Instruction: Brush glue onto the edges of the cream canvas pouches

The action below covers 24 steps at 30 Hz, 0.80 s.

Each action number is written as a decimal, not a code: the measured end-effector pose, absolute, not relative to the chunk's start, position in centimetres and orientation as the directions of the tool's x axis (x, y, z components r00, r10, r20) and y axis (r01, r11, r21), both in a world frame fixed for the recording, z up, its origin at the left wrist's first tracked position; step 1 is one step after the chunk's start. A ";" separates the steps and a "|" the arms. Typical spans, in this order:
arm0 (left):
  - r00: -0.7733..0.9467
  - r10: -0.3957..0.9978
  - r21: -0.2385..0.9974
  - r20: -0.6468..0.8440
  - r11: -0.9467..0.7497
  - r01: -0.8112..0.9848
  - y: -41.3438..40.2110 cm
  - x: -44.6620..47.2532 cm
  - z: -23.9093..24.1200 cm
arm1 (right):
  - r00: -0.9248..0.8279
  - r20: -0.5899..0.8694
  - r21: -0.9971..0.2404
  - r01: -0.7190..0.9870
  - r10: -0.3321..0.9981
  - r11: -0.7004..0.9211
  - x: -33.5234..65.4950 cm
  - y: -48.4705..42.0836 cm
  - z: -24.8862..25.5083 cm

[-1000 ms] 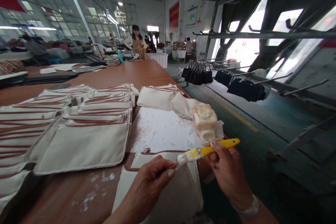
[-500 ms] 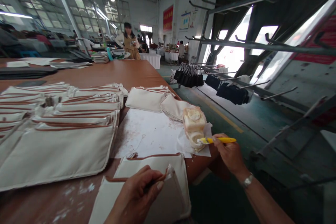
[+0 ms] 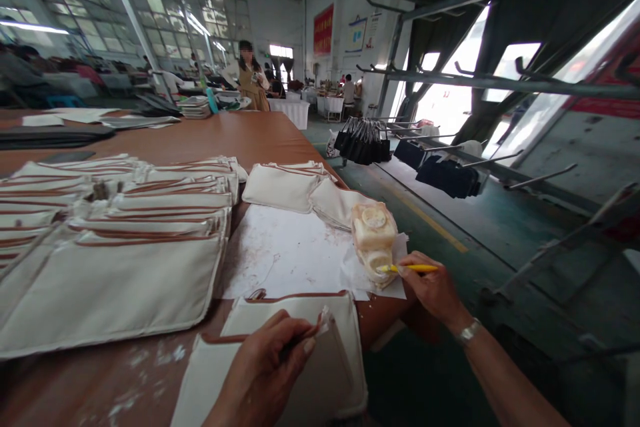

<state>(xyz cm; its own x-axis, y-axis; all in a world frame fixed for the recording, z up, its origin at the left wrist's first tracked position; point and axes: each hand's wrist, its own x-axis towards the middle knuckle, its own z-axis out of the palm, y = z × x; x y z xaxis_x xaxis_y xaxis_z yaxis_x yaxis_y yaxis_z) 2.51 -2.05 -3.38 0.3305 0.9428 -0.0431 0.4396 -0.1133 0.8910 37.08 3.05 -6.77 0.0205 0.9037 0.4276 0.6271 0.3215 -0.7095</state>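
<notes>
My left hand (image 3: 267,370) pinches the lifted brown-trimmed edge of a cream canvas pouch (image 3: 305,360) lying at the near table edge. My right hand (image 3: 433,287) holds a yellow-handled brush (image 3: 407,268), whose bristle end is dipped into the opening of a cut-open, glue-smeared plastic jug (image 3: 374,237). The jug stands on a stained white paper sheet (image 3: 285,253) at the table's right edge.
Rows of overlapping cream pouches with brown trim (image 3: 125,227) cover the brown table (image 3: 240,137) to the left; two more pouches (image 3: 300,187) lie behind the paper. Metal racks with hanging dark bags (image 3: 363,140) stand right of the aisle. A person (image 3: 250,77) stands at the table's far end.
My right hand carried the brush from the pouch edge by my left hand over to the jug and dipped it in. My left hand kept its hold on the pouch.
</notes>
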 end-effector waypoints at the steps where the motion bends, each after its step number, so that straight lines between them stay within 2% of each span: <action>1: 0.328 0.944 0.882 -0.026 -0.134 0.453 -2.1 2.4 -3.6 | 0.033 0.422 -0.713 0.630 0.906 0.309 36.9 2.9 -7.1; 4: 0.324 0.943 0.833 0.070 -0.234 0.502 -2.4 2.0 -4.2 | 0.139 0.414 -0.734 0.635 0.900 0.240 36.6 2.1 -8.0; 7: 0.310 0.912 0.718 0.268 -0.404 0.568 -2.9 1.8 -4.2 | 0.247 0.401 -0.761 0.626 0.882 0.170 36.8 1.5 -8.8; 11: 0.348 0.715 0.369 0.606 -0.640 0.673 -3.7 2.1 -2.7 | 0.291 0.352 -0.799 0.589 0.890 0.123 36.4 0.5 -8.1; 13: 0.409 0.559 0.175 0.722 -0.719 0.673 -3.9 2.1 -2.0 | 0.378 0.325 -0.877 0.464 0.867 0.127 35.5 -0.3 -6.3; 15: 0.490 0.436 0.031 0.754 -0.770 0.637 -4.0 1.9 -1.5 | 0.451 0.254 -0.964 0.185 0.855 0.189 34.1 -1.2 -3.6; 17: 0.569 0.368 -0.054 0.735 -0.805 0.590 -4.0 1.6 -1.4 | 0.440 0.181 -0.964 -0.099 0.879 0.248 32.4 -2.0 -0.6; 18: 0.596 0.348 -0.078 0.723 -0.817 0.571 -3.9 1.5 -1.3 | 0.405 0.152 -0.955 -0.174 0.902 0.239 31.6 -2.4 0.7; 21: 0.624 0.289 -0.120 0.726 -0.840 0.530 -3.9 1.4 -1.2 | 0.294 0.142 -0.941 -0.257 0.945 0.221 29.4 -3.2 2.9; 24: 0.623 0.274 -0.120 0.733 -0.849 0.514 -4.0 1.5 -1.1 | 0.189 0.163 -0.959 -0.199 0.968 0.200 28.3 -3.6 2.7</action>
